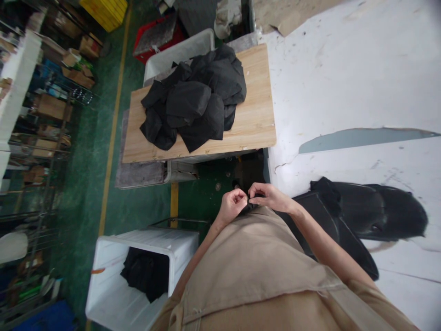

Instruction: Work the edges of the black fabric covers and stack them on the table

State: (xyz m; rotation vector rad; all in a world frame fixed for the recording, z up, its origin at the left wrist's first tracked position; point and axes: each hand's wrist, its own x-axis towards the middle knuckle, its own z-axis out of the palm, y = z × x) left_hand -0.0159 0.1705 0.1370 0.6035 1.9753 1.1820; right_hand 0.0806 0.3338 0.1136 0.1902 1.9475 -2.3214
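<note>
My left hand and my right hand are close together in front of the beige apron. Both have their fingers pinched, with the fingertips almost touching. Whatever they hold between them is too small to make out. Just beneath the hands some dark material shows at the apron's lower end. To the right, a black padded piece lies on the white table, partly behind my right forearm.
A heap of black fabric rests on a wooden board. The white table has a torn covering. A white bin at the lower left holds black cloth. Shelves with boxes stand far left beyond the green floor.
</note>
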